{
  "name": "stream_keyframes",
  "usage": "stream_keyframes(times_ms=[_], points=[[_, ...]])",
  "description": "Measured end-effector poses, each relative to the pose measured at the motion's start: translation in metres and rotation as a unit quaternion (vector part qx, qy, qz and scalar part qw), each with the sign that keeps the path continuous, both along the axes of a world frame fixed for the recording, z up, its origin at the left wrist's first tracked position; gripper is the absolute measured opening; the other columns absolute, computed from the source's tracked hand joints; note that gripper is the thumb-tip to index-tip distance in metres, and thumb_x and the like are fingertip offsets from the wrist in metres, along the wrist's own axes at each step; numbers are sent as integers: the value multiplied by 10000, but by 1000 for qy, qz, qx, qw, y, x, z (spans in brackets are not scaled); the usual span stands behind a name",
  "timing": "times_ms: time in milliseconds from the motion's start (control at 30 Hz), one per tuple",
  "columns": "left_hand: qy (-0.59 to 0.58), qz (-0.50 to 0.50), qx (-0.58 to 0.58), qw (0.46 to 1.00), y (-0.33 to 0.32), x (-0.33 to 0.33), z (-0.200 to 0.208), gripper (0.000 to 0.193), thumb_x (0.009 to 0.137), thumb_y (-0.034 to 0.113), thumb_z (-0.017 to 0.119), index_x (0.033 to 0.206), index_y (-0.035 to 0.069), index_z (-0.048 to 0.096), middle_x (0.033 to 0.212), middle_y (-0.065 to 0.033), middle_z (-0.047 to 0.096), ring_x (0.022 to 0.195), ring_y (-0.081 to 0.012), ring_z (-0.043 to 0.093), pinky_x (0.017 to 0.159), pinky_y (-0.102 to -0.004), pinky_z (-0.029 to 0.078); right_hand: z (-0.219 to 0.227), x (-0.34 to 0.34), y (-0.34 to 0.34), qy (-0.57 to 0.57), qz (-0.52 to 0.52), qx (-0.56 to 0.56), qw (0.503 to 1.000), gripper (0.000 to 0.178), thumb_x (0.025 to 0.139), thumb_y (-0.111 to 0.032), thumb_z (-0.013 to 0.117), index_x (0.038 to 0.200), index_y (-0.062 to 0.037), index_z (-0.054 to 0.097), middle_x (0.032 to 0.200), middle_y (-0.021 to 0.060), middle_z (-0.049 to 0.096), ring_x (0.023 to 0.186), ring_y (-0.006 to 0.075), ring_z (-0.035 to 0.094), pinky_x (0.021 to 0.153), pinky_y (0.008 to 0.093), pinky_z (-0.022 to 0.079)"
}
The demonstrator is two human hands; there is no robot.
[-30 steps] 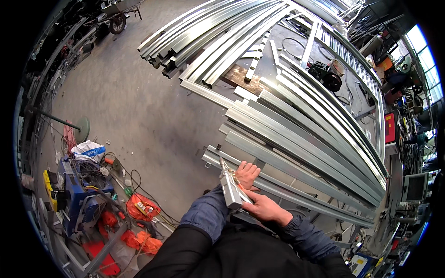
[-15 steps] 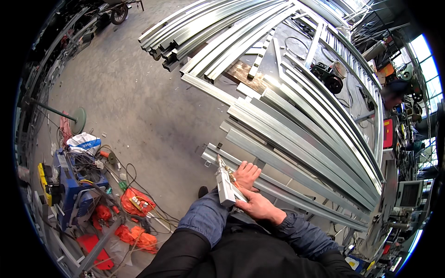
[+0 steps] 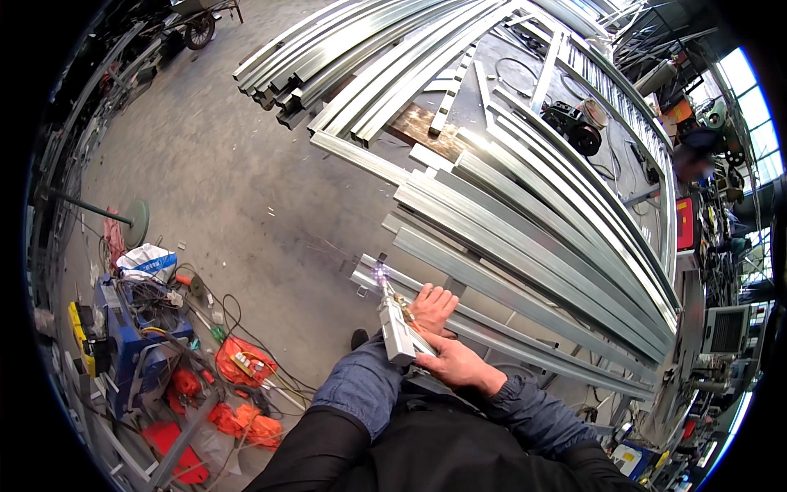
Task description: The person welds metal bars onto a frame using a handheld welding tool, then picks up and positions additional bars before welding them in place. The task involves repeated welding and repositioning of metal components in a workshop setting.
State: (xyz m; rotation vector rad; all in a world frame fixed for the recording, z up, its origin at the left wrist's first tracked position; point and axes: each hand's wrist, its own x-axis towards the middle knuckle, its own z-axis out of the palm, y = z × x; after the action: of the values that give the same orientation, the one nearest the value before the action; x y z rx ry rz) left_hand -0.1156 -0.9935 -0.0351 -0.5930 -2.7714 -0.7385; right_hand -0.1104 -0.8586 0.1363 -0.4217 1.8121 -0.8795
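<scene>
My right hand (image 3: 457, 361) is wrapped round the grip of a silver, block-bodied handheld welding gun (image 3: 398, 334). The gun's narrow nozzle points away from me, its tip at the near-left end of a galvanized steel tube (image 3: 500, 332). A violet-white glow shows at the tip, and thin sparks fly off to the left. Just right of the nozzle, my left hand (image 3: 433, 310) grips the same tube, its fingers bent over the top. The left thumb is hidden. A small dark piece (image 3: 382, 257) stands at the tube's end beside the glow.
Many long steel tubes (image 3: 533, 246) lie side by side on a metal frame (image 3: 361, 156) ahead and right. A blue machine (image 3: 139, 344) with cables stands at left, near orange plastic bags (image 3: 246, 361). A green round-based stand (image 3: 138, 221) lies further left. Another person (image 3: 697, 154) appears blurred at far right.
A violet glow and sparks have appeared at the welding gun's tip. Both hands keep their hold in nearly the same place; the view has shifted slightly.
</scene>
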Motion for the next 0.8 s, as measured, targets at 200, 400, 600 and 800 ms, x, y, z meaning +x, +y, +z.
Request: stream_keyframes(times_ms=[200,400,600,800], points=[[9,9,5,1000,2,0,-7,901,606,557,950,1264,27,639,1125,-108,591,1120,-308,560,1087,-515,406,6,-1,0,-6,7,14,1000,549,1073,-400,695,1549,-145,600,1183,164,762,1071,290,722,996,401,547],[3,2,10,1000,2,0,1,928,603,554,956,1290,22,631,1131,-111,587,1123,-312,556,1086,-524,405,-2,2,5,2,1,-3,1000,550,1070,-400,699,1547,-146,597,1180,178,765,1065,311,733,990,412,553],[-7,5,-1,1000,2,1,-2,959,617,561,959,1334,19,623,1177,-116,602,1162,-316,559,1113,-529,400,1,2,5,4,4,11,1000,562,1068,-408,700,1553,-145,590,1163,178,772,1060,310,742,978,414,557],[-12,5,-4,1000,3,0,-2,965,620,569,960,1340,20,628,1192,-120,613,1174,-316,565,1126,-535,403,-1,2,8,-8,-6,9,1000,554,1069,-412,698,1543,-142,597,1152,169,777,1059,301,745,973,411,558]])
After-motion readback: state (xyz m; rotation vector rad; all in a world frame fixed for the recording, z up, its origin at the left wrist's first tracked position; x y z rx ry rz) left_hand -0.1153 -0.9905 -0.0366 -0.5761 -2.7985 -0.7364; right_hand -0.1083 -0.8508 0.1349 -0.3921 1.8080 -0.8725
